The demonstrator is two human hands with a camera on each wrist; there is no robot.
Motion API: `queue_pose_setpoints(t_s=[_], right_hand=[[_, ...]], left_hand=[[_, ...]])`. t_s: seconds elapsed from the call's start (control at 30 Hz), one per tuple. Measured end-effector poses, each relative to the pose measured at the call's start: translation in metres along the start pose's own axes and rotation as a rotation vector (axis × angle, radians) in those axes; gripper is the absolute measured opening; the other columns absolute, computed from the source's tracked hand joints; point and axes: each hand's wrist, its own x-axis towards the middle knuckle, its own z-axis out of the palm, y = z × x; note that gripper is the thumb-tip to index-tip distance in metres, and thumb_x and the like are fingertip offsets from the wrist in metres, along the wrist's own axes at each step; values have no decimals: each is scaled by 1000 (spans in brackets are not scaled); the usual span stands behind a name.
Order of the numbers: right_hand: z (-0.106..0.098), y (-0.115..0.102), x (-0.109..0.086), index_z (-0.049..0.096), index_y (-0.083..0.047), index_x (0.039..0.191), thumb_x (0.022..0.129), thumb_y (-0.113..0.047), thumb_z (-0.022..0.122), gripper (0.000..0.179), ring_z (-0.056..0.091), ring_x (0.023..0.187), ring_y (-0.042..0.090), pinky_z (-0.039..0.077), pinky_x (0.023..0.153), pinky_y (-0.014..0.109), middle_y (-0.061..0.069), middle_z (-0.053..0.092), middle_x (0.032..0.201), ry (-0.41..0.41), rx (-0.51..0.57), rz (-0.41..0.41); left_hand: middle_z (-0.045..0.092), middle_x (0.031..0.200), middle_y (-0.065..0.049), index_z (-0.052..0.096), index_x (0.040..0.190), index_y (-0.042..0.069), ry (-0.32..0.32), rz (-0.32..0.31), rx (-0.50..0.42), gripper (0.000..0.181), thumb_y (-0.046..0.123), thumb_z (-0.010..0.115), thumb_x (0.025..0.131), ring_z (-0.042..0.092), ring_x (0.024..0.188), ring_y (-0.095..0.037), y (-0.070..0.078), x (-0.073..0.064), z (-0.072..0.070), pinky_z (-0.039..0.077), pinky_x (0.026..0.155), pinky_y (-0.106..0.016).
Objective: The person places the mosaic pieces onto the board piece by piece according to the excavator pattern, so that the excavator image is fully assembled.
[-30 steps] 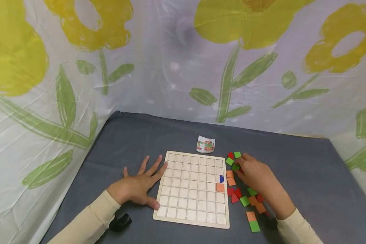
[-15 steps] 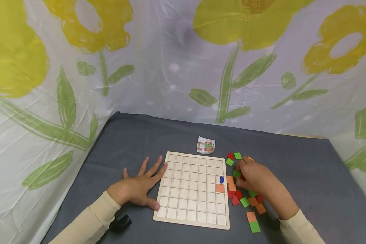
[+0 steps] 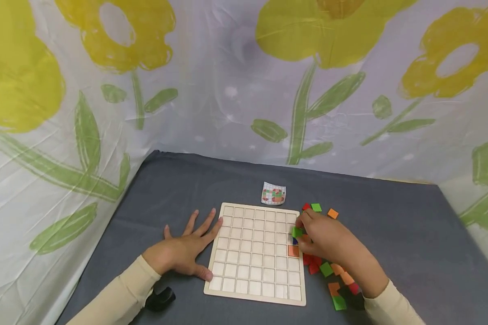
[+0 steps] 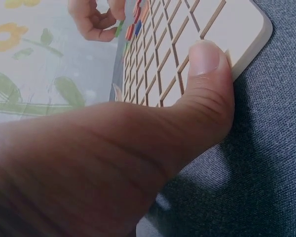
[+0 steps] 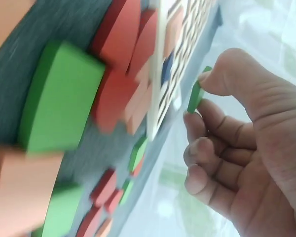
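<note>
A light wooden grid board lies flat on the dark cloth. My left hand spreads its fingers along the board's left edge, the thumb pressing its near corner in the left wrist view. Between thumb and index finger, my right hand pinches a green square tile. It holds this tile over the board's right column, above a blue half-round piece, which it partly covers. An orange tile fills the cell just nearer. The right hand's other fingers are curled, as the right wrist view shows.
Loose red, green and orange pieces lie right of the board, some hidden under the right arm. One orange tile sits apart farther back. Behind the board is a small patterned card. A black object lies by the left sleeve.
My right hand has moved left from the loose pieces to the board's right edge, bringing a green tile with it. The far orange tile is now uncovered. My left hand stays put.
</note>
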Motion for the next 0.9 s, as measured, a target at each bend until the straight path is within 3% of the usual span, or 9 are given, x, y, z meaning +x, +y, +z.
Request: queue_pose_setpoints(t_s=[0.27,0.5,0.9], right_hand=[[8,-19,13,65,-9,110,92,-21,76,24,41,54,4,41,51,24,-2,60,101,-38,-26,32],[13,-27,21,67,-9,109,92,-23,81,27,49,71,7,48,61,27,-2,61,100,-78,-79,9],[19,-30,26,71,-10,107,90,-20,84,23,55,77,9,53,64,26,-2,62,99,-36,-137,-29]], left_hand=[[-17,177,2,1,172,31,-3,3,10,135,67,85,72,-17,161,-43,0,0,0,1,98,-97],[-16,178,0,1,172,29,-1,4,5,137,67,85,72,-17,161,-44,2,0,-1,1,97,-97],[-16,178,0,1,172,29,2,-9,6,138,67,86,70,-16,161,-44,3,-2,-1,2,97,-97]])
